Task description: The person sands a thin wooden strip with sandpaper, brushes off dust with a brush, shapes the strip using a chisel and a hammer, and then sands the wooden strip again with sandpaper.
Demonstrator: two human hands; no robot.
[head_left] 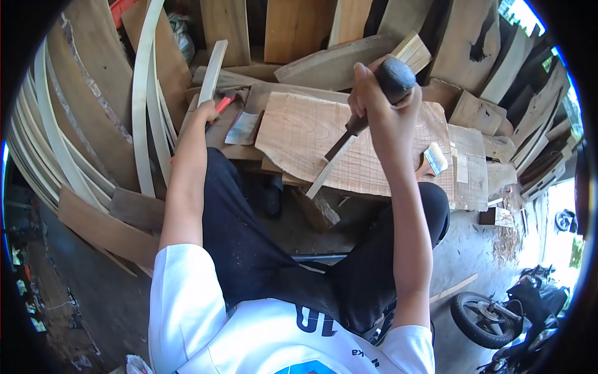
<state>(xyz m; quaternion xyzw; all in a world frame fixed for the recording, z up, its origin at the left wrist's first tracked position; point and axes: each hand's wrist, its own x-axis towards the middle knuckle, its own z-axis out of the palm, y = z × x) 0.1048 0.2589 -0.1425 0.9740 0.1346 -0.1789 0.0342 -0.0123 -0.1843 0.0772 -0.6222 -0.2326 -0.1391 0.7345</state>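
My right hand [386,106] is wrapped round a chisel-like tool whose dark, rounded handle end [397,80] points up at me. Its narrow dark blade [338,148] slants down to the left, over a broad light-brown wooden board [311,124]. A thin pale strip of wood [324,177] crosses the board's front edge below the blade. To the left of the board, my left hand [204,114] is closed on a red-handled tool [225,103], mostly hidden by the fingers. A pale wooden slat [213,71] rises just beyond that hand.
A paintbrush [434,159] lies at the board's right side, and a folded paper-like sheet [244,128] at its left. Wooden planks [299,31] lean behind. Curved strips [62,149] are stacked at left. A motorbike [498,318] stands at lower right.
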